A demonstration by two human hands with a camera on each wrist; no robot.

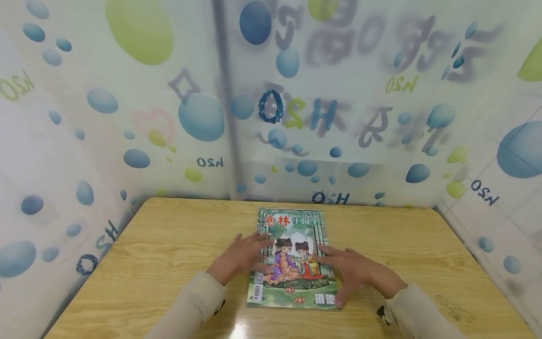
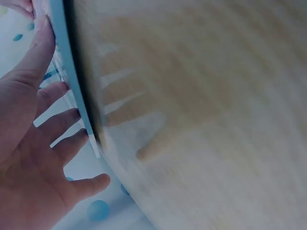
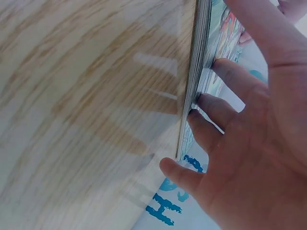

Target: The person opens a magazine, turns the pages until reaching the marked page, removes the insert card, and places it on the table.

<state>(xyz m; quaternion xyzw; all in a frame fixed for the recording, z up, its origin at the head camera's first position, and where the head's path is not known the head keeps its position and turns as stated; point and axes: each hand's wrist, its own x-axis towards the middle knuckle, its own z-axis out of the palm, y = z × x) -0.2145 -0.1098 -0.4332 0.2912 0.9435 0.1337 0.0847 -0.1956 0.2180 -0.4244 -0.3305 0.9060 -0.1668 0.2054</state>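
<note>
A closed magazine point(image 1: 294, 263) lies flat on the wooden table, its green cover showing two cartoon children and red lettering at the top. My left hand point(image 1: 243, 256) rests along its left side, fingers spread over that edge. On the opposite side, my right hand point(image 1: 353, 268) has its fingertips at the right edge and its thumb near the lower right corner. In the left wrist view, the left fingers point(image 2: 62, 122) lie extended by the spine point(image 2: 74, 72). The right wrist view has the right fingertips point(image 3: 204, 103) touching the magazine beside its page edges point(image 3: 195, 62).
The pale wooden table point(image 1: 169, 245) extends around the magazine to both sides. Behind it hangs a whitish curtain point(image 1: 262, 150) printed with blue and green drops and lettering, with more of it at left and right. Light glints at the table's near side.
</note>
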